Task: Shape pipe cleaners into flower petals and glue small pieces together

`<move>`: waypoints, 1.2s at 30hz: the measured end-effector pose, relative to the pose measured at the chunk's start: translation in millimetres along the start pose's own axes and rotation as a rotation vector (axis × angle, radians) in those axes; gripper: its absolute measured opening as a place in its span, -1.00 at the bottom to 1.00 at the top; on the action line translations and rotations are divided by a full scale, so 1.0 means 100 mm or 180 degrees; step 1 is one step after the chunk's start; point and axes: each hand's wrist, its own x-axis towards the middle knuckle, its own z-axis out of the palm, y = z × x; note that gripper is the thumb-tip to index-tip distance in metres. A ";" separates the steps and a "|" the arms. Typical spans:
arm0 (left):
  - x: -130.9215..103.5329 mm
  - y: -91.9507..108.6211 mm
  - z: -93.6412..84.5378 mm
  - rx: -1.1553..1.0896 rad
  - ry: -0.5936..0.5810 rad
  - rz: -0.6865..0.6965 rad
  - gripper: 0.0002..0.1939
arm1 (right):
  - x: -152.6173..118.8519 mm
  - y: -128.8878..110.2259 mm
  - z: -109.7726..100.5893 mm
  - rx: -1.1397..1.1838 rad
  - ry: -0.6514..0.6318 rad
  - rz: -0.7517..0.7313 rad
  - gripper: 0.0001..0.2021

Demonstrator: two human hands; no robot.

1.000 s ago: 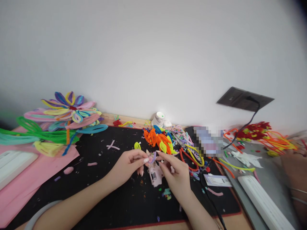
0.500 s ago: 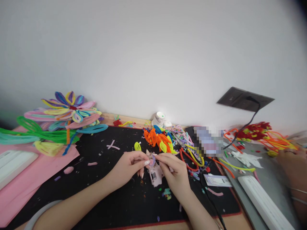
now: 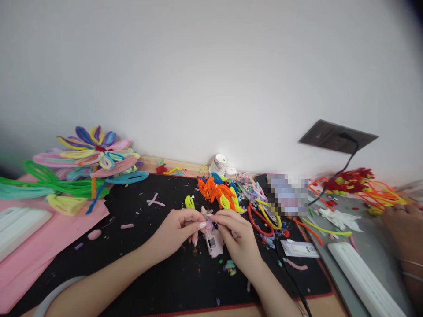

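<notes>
In the head view my left hand (image 3: 180, 229) and my right hand (image 3: 238, 231) meet at the middle of the black mat (image 3: 132, 273). Both are closed in a pinch on a small curled purple pipe cleaner (image 3: 209, 223), whose ends the fingertips partly hide. Directly beneath the fingers lies a pale pink object (image 3: 214, 248) with a dark square window; its kind is unclear. Just behind my hands are a yellow-green pipe-cleaner loop (image 3: 189, 202) and a pile of orange pipe-cleaner loops (image 3: 218, 193).
Pipe-cleaner flowers (image 3: 101, 154) lie on pink paper (image 3: 39, 255) at left. A white cup (image 3: 219, 164) stands by the wall. Right are a black cable (image 3: 294, 281), red and yellow pipe-cleaner pieces (image 3: 352, 180), a long white box (image 3: 363, 277) and another person's hand (image 3: 401, 229).
My right fingertips have shifted slightly left over the purple pipe cleaner, and a small dark spot shows beside them. My left hand stays in place. The other person's hand has moved slightly.
</notes>
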 end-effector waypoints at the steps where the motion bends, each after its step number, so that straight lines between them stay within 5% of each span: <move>1: 0.00 0.00 0.00 0.0021 -0.0004 -0.0005 -0.78 | 0.00 0.00 0.00 0.0000 -0.0026 -0.0010 -0.70; 36: 0.01 -0.04 -0.02 0.0026 -0.0072 -0.0065 -0.74 | 0.00 -0.02 -0.02 0.0390 -0.0357 0.0136 -0.69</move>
